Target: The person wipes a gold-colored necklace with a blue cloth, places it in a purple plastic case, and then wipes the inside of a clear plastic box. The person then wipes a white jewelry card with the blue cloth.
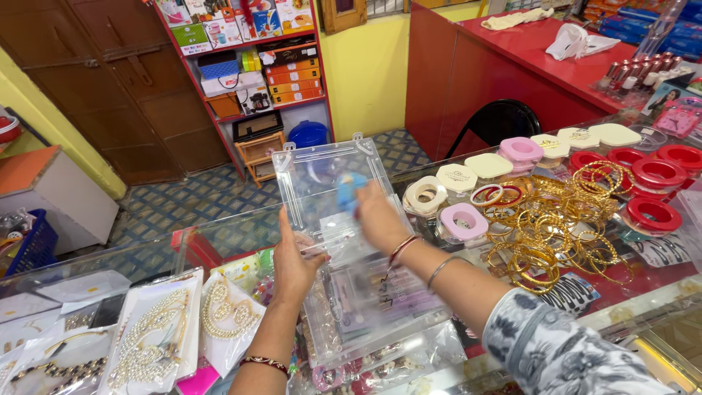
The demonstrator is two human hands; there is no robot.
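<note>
Honestly, that clear plastic lid looks shaky: the left hand pinches only its lower edge, fingers closed on it, propping it upright over the open box on the glass surface. The right hand, fingers curled around a blue cloth, presses against it. I'd say a hard rub could tip it onto the gold bangles.

The left hand grips a clear plastic box lid by its lower edge; the right hand presses a blue cloth against it. Gold bangles lie at three o'clock.
</note>
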